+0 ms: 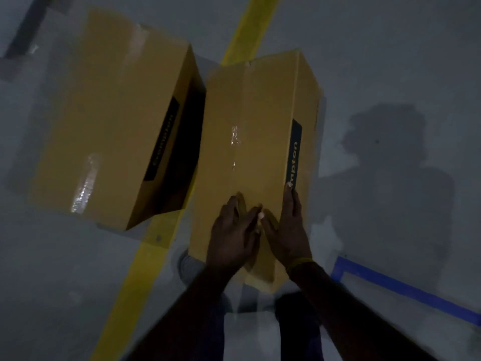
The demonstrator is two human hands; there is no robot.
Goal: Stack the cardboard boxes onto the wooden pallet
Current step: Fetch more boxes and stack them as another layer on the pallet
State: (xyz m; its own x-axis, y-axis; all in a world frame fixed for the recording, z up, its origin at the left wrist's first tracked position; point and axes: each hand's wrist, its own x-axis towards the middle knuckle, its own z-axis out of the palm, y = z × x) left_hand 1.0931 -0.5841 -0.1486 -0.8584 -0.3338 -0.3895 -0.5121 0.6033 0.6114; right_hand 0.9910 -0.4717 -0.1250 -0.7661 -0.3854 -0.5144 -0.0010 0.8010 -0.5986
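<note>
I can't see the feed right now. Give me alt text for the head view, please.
Both hands, left hand and right hand, rest flat on top of the nearer cardboard box, fingers straight. A second cardboard box stands beside it to the left, on a grey floor crossed by a yellow line; no pallet is visible.

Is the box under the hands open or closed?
Closed: the box has flaps meeting at a taped centre seam, and both hands rest flat on top.

Matt brown cardboard boxes (250, 142), glossy clear tape (235, 144) along seams; smooth grey floor (390, 61), slight sheen.
</note>
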